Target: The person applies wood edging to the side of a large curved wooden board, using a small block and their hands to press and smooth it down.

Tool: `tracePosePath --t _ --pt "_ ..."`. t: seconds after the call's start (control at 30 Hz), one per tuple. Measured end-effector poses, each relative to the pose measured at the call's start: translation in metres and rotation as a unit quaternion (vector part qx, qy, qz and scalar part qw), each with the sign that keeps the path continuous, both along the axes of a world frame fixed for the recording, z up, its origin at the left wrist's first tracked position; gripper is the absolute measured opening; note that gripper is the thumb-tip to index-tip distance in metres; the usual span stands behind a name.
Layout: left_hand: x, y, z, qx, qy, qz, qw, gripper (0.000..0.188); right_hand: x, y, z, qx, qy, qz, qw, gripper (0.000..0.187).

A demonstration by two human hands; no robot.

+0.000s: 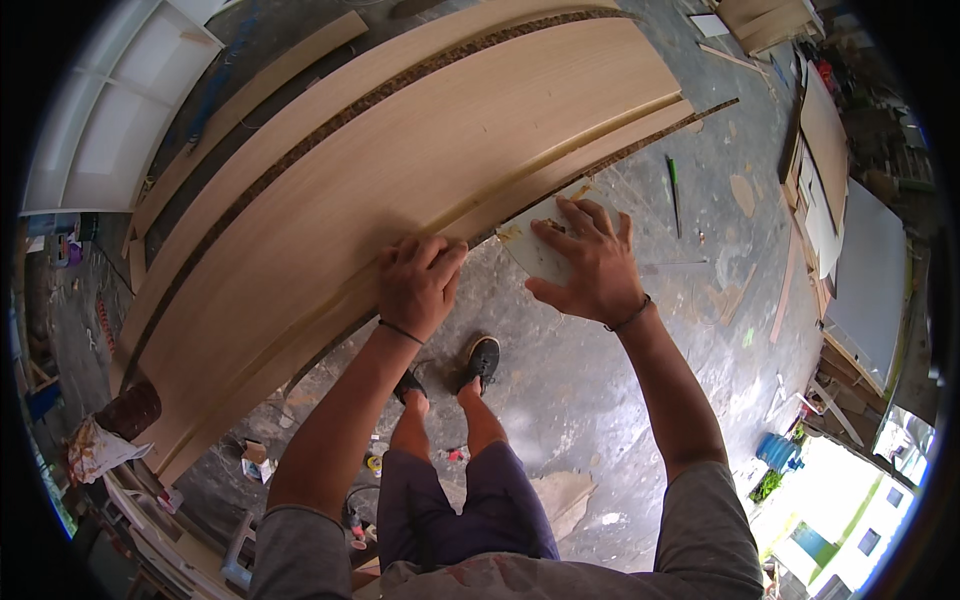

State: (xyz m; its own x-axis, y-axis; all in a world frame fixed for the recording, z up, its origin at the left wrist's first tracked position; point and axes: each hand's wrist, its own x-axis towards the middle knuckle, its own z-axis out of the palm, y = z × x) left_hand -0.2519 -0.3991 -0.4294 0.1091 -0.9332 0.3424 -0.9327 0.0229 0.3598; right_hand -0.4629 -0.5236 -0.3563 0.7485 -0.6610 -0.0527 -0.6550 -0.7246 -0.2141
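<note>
A long, light wood-veneer panel (430, 150) stretches diagonally in front of me, with a groove along its near side and a dark, rough edge. My left hand (418, 285) rests at that near edge, fingers curled together; whatever they hold, if anything, is hidden. Beside it, my right hand (592, 260) lies with fingers and thumb spread over a pale, flat piece (530, 255) with brown stains at its corners. This piece sits against the panel's near edge, partly covered by my hand.
A green-handled pointed tool (673, 185) lies on the stained concrete floor (620, 420). A white shelf unit (125, 110) stands far left. Boards and sheets (865, 270) lean at the right. A brown roll (130, 410) sits by the panel's left end, and a small box (257, 460) is nearby.
</note>
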Motion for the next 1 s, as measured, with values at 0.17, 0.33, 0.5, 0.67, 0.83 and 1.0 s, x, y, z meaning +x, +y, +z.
tracePosePath --t 0.17,0.33,0.5,0.67,0.83,1.0 --pt "-0.002 -0.001 0.0 -0.006 0.008 0.002 1.0 0.02 -0.001 -0.003 -0.007 0.008 -0.011 0.004 1.0 0.068" --pt "-0.004 -0.002 0.001 -0.009 0.013 0.005 1.0 0.019 -0.001 -0.004 -0.007 0.004 0.007 0.006 1.0 0.068" --pt "-0.004 -0.003 0.003 -0.008 0.019 0.008 1.0 0.018 -0.006 -0.001 -0.002 0.014 0.03 -0.004 0.999 0.066" --pt "-0.003 0.0 0.005 -0.01 0.031 0.009 0.999 0.017 -0.01 0.014 0.011 0.007 -0.004 0.003 1.0 0.067" --pt "-0.002 -0.001 0.003 0.007 0.077 0.014 0.997 0.025 0.007 0.039 0.013 0.052 -0.123 0.044 0.99 0.068" --pt "-0.001 0.0 -0.007 0.004 0.092 0.022 0.996 0.031 0.016 0.045 0.008 0.165 -0.206 0.067 0.962 0.073"
